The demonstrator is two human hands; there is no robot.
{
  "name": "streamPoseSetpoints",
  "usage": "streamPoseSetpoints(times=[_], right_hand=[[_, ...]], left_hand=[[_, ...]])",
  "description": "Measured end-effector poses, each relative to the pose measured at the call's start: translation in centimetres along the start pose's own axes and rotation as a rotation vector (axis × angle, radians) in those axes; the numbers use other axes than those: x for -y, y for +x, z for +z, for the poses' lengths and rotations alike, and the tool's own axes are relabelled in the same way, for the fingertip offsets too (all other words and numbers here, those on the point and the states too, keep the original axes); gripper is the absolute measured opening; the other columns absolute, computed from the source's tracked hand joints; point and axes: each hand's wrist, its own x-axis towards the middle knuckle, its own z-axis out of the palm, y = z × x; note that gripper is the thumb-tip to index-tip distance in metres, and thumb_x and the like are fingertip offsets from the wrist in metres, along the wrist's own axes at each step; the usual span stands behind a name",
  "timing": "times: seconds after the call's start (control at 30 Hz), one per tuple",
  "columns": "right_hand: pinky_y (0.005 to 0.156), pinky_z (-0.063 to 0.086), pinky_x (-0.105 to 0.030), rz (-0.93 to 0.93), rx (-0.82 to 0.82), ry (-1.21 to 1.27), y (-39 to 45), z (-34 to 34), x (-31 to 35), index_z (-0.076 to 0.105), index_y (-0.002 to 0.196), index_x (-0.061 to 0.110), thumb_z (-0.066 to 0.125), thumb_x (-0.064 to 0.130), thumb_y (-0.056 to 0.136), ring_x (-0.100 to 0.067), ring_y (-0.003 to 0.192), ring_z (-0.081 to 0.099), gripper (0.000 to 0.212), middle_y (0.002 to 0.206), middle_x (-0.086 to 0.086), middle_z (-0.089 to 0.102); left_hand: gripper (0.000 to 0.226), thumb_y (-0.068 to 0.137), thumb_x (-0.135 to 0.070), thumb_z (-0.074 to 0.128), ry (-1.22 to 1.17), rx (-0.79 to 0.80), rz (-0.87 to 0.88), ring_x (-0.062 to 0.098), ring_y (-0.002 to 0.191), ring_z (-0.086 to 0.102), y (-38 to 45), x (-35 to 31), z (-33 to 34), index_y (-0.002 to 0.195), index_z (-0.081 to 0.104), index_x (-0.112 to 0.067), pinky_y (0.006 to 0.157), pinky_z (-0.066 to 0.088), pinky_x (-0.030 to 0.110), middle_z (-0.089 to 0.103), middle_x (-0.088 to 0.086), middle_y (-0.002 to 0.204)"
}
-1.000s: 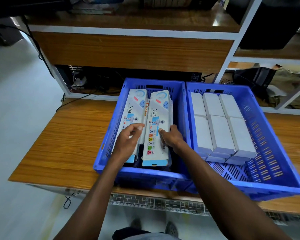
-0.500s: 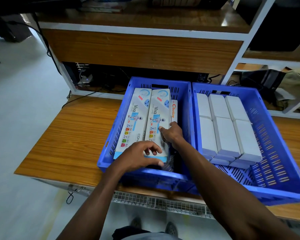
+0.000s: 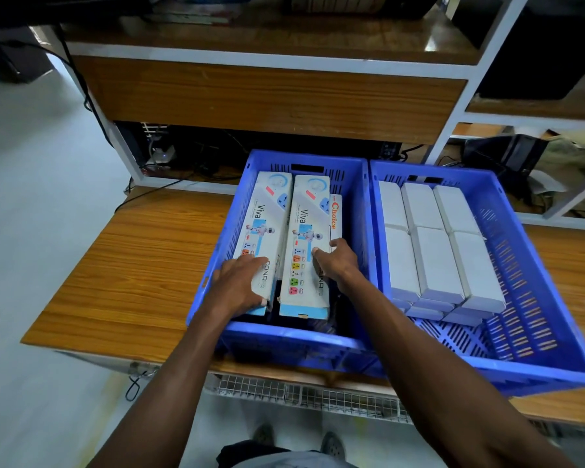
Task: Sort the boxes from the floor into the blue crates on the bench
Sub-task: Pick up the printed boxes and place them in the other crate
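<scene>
Pressing on two Viva boxes [image 3: 304, 244] (left crate [image 3: 217, 275]), both hands' [image 3: 237, 285] grip stays flat.

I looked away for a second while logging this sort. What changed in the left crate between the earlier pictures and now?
The left hand slid from between the two Viva boxes toward the person and now rests over the near end of the left Viva box, which has shifted left so a gap opened. The right hand stayed at the right edge of the right Viva box. The white boxes and both crates kept their places.
</scene>
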Motion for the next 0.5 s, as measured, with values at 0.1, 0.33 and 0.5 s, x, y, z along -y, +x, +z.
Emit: streamPoseSetpoints(times=[0.1,0.33,0.5], right_hand=[[0.077,0.064,-0.038,0.045,0.089,0.037,-0.01,-0.07,-0.44,0.037,0.147,0.021,0.067,0.038,0.094,-0.019,0.086,0.071,0.063,0.115,-0.006,0.069],[0.085,0.061,-0.039,0.041,0.172,0.010,-0.09,-0.16,-0.38,0.026,0.156,0.019,0.066,0.043,0.095,-0.020,0.097,0.069,0.077,0.126,-0.006,0.064],[0.075,0.058,-0.033,0.045,0.192,0.025,-0.66,0.27,-0.15,0.022,0.160,0.020,0.059,0.034,0.101,-0.016,0.088,0.063,0.070,0.138,-0.008,0.056]], left_hand=[[0.098,0.081,-0.027,0.085,-0.004,0.075,0.008,0.027,0.152,0.025,0.78,0.54,0.10,0.160,0.028,-0.030,0.122,0.029,0.047,0.027,-0.001,0.167],[0.108,0.075,-0.035,0.089,-0.035,0.104,-0.008,0.028,0.155,0.013,1.04,0.28,0.38,0.161,0.025,-0.031,0.125,0.020,0.050,0.019,-0.003,0.169],[0.111,0.075,-0.034,0.090,-0.056,0.103,-0.014,0.030,0.157,0.005,0.99,0.28,0.88,0.162,0.021,-0.034,0.126,0.015,0.054,0.013,-0.004,0.171]])
